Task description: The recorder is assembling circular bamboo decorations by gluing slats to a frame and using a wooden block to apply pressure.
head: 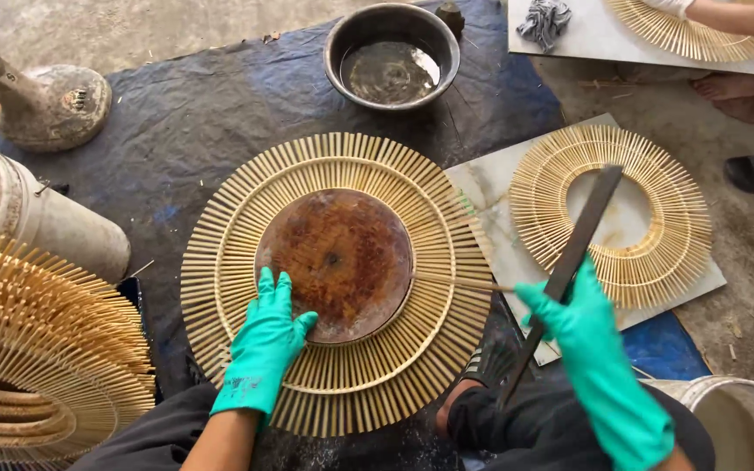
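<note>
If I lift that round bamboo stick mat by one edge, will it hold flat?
The bamboo mat probably sags some: thin sticks joined only by rings. Likely light. The rusty disc under the left hand could slide off.

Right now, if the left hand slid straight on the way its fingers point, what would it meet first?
The left hand points up the picture, fingertips already on the rusty round metal disc. Going on, it would cross the disc, then meet the far side of the bamboo stick ring.

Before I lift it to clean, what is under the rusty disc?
The rusty disc lies on the bamboo ring, with the left hand pressing its edge. The ring's hollow centre and the tarp beneath are covered.
</note>
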